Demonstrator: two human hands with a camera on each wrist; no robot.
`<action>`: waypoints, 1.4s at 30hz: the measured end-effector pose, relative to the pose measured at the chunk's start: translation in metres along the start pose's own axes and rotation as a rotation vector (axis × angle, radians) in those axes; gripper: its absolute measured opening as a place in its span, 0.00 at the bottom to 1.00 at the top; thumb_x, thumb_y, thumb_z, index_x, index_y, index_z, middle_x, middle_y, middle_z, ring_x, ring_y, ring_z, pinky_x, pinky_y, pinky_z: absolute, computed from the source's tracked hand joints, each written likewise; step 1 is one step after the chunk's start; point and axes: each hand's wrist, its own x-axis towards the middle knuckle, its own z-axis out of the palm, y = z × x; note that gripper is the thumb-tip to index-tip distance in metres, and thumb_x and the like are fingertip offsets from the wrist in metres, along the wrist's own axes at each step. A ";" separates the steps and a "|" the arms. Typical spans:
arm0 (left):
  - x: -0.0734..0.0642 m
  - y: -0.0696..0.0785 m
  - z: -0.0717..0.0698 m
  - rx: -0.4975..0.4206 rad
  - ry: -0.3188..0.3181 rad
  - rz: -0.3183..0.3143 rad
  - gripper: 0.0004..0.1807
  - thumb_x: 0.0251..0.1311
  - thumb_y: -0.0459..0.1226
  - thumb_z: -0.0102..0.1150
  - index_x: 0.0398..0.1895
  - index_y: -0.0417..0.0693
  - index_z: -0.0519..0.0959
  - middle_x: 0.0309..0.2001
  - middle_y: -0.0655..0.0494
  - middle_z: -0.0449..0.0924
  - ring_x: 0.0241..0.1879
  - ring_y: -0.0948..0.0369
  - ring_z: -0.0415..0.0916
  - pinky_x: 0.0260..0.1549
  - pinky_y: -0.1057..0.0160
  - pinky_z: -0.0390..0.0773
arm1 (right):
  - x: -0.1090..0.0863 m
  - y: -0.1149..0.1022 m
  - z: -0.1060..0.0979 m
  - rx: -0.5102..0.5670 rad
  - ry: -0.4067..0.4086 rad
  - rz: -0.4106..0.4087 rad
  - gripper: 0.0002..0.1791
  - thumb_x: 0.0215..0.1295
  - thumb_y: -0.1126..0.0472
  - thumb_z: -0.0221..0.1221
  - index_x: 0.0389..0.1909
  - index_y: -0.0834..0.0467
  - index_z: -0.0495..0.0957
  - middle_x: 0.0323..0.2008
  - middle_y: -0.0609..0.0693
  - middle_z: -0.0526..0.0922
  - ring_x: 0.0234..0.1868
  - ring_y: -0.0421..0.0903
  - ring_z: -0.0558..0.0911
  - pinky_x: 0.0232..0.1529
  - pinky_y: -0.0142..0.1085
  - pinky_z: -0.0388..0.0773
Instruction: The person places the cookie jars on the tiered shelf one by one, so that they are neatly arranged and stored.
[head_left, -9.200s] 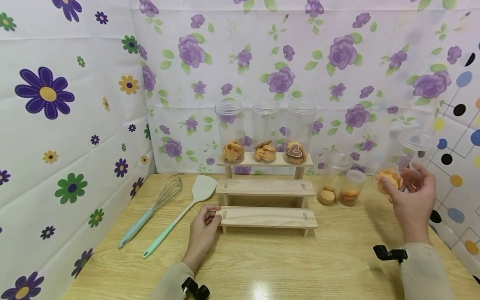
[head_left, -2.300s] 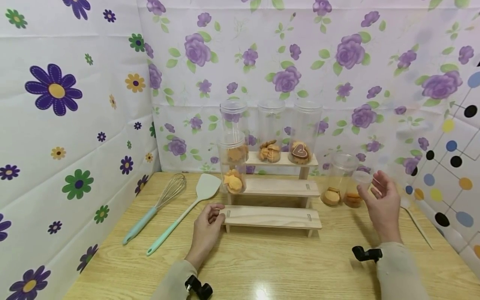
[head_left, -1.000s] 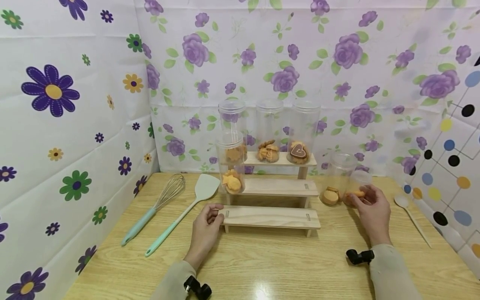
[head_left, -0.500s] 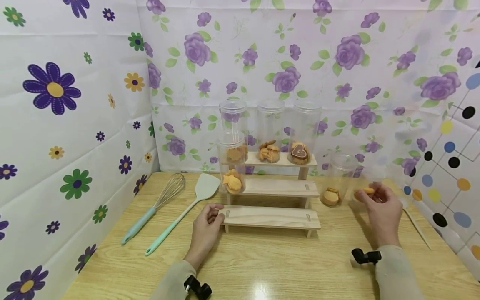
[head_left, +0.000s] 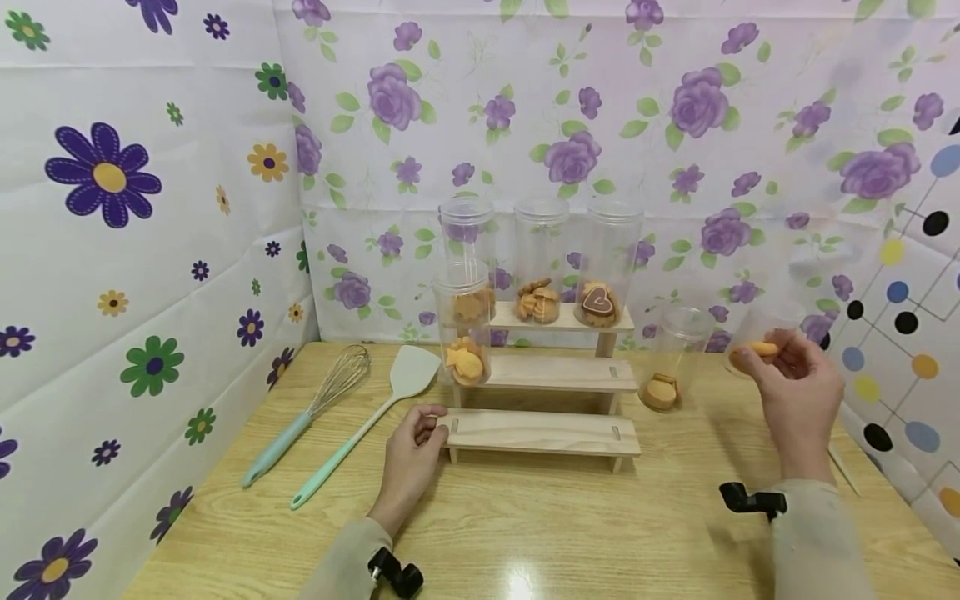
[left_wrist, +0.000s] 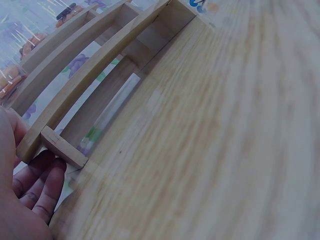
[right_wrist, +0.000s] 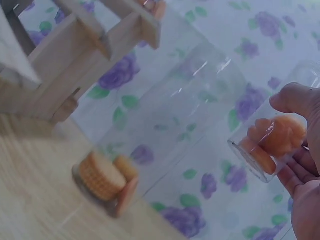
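My right hand [head_left: 806, 404] grips a short clear jar [right_wrist: 260, 150] of cookies, raised above the table at the right. In the right wrist view the thumb and fingers wrap its sides, and the jar tilts. A taller clear jar [head_left: 678, 358], with a round sandwich cookie at its bottom, stands to the left of that hand. My left hand [head_left: 408, 458] pinches the left end of the lowest tier of a wooden three-step rack [head_left: 540, 432]. Several tall cookie jars are on the rack: a row on the top tier and one jar [head_left: 463, 333] at the middle tier's left end.
A whisk [head_left: 311, 412] and a pale green spatula [head_left: 375, 417] lie left of the rack. Behind my right hand, a white spoon's handle [head_left: 846, 471] shows on the wooden table [head_left: 570, 525]. Flowered cloth [head_left: 465, 100] hangs behind and at the sides.
Earlier, my right hand held the jar that stands at the middle tier's left end. Since then it has gripped the short jar, lifted it and moved it right. My left hand has kept its place.
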 end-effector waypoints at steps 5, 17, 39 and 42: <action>0.000 0.000 0.000 -0.002 0.002 0.000 0.13 0.78 0.34 0.63 0.59 0.54 0.86 0.44 0.53 0.90 0.44 0.60 0.83 0.47 0.69 0.79 | -0.005 -0.030 0.002 0.035 -0.011 -0.034 0.28 0.66 0.62 0.79 0.65 0.62 0.86 0.51 0.45 0.85 0.49 0.40 0.84 0.47 0.18 0.80; -0.002 0.000 0.000 0.010 0.002 0.011 0.12 0.78 0.34 0.63 0.59 0.53 0.86 0.46 0.55 0.90 0.46 0.60 0.83 0.49 0.68 0.79 | -0.024 -0.077 0.021 -0.007 -0.117 -0.204 0.25 0.66 0.68 0.78 0.64 0.63 0.87 0.52 0.43 0.89 0.50 0.38 0.88 0.51 0.21 0.81; 0.000 -0.002 -0.001 0.003 -0.007 0.004 0.12 0.79 0.35 0.62 0.59 0.55 0.85 0.45 0.56 0.90 0.44 0.60 0.84 0.44 0.68 0.81 | -0.091 -0.074 0.151 0.095 -0.552 -0.260 0.27 0.68 0.61 0.79 0.64 0.63 0.83 0.57 0.59 0.87 0.56 0.45 0.86 0.61 0.28 0.81; 0.001 -0.001 -0.001 -0.008 -0.007 0.008 0.12 0.78 0.34 0.62 0.59 0.53 0.86 0.45 0.54 0.90 0.42 0.60 0.84 0.42 0.68 0.80 | -0.096 -0.073 0.164 0.095 -0.566 -0.234 0.27 0.67 0.58 0.80 0.64 0.60 0.84 0.57 0.57 0.87 0.57 0.47 0.86 0.61 0.29 0.81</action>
